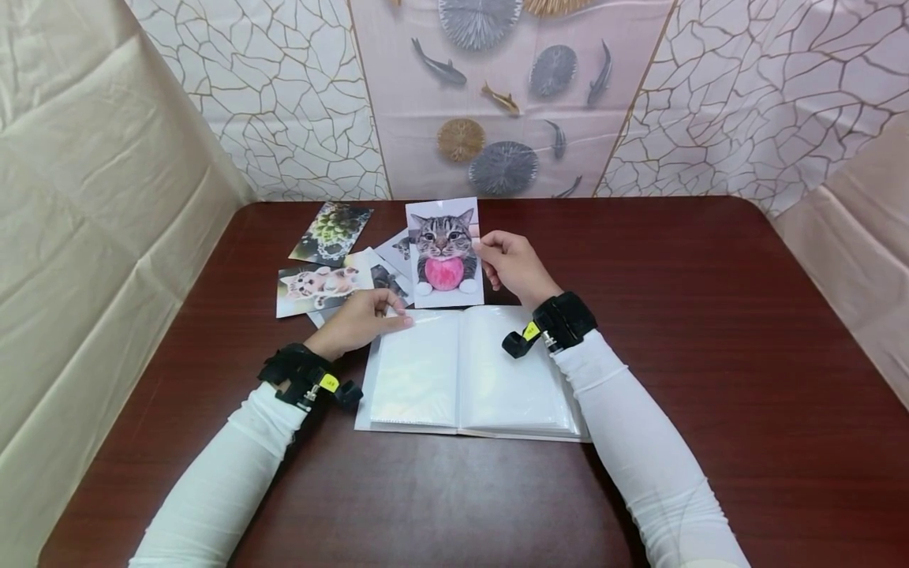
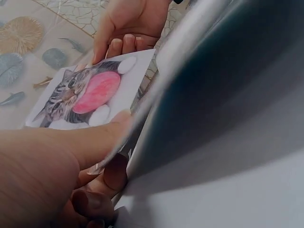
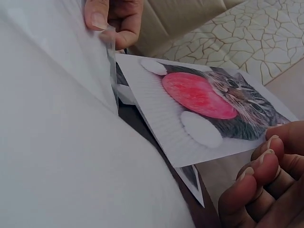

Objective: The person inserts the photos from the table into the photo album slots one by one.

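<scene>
An open photo album [image 1: 419,371] with clear, blank-looking pockets lies on the table. My left hand [image 1: 360,319] pinches the top edge of the album's left page, thumb above and fingers beneath; the left wrist view shows the clear sleeve edge [image 2: 111,154] between them. My right hand [image 1: 517,264] holds a photo [image 1: 444,276] of a tabby cat with a pink ball by its right edge. Upright in the head view, the photo stands just beyond the album's top edge, its lower corner close to my left thumb [image 2: 102,137].
Left of the album lie several loose photos: a green plant photo [image 1: 332,233], a kitten photo [image 1: 312,290] and others partly overlapped. The brown table [image 1: 710,355] reaches back to a patterned cloth backdrop [image 1: 298,95], with a cream cloth [image 1: 92,237] at the left.
</scene>
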`<action>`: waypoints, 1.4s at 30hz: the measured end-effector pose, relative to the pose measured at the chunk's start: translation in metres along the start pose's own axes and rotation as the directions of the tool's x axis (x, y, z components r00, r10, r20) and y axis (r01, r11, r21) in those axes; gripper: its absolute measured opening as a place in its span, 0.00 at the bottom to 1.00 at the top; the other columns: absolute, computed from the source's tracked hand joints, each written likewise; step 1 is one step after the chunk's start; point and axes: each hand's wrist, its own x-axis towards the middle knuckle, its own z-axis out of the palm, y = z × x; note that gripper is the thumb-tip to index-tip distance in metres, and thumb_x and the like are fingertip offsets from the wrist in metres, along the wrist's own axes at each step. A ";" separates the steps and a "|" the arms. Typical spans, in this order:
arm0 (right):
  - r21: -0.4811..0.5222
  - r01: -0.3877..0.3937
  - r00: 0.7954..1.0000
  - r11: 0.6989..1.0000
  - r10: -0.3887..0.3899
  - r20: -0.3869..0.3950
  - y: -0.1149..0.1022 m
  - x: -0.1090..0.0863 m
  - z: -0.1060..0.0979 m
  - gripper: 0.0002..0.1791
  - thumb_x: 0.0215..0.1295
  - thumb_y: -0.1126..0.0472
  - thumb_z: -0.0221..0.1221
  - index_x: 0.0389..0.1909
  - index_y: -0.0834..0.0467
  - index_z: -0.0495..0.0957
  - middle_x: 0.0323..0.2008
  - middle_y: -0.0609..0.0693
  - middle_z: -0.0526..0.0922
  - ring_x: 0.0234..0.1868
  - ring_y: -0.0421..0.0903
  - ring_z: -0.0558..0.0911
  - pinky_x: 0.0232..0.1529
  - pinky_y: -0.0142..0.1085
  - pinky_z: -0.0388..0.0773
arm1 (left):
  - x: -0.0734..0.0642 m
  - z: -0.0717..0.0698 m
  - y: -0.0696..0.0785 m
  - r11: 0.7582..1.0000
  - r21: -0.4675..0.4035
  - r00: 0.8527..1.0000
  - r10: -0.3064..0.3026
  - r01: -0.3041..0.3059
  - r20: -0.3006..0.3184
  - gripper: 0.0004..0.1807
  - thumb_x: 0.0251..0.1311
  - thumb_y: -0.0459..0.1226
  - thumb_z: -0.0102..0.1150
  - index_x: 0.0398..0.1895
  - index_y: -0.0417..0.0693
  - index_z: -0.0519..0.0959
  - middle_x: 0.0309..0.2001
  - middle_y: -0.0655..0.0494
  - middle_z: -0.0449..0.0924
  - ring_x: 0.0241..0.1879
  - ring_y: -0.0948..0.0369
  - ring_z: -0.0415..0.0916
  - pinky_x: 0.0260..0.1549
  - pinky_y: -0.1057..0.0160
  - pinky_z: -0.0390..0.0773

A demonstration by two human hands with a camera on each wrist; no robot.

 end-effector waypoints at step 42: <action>-0.075 -0.033 0.992 0.997 0.042 0.116 0.000 0.014 0.005 0.10 0.78 0.57 0.53 0.41 0.60 0.76 0.22 0.48 0.71 0.22 0.42 0.69 0.25 0.31 0.68 | 0.005 -0.006 -0.011 0.984 -0.174 0.999 -0.038 0.039 0.011 0.08 0.69 0.38 0.62 0.46 0.46 0.77 0.30 0.56 0.74 0.31 0.58 0.65 0.34 0.64 0.67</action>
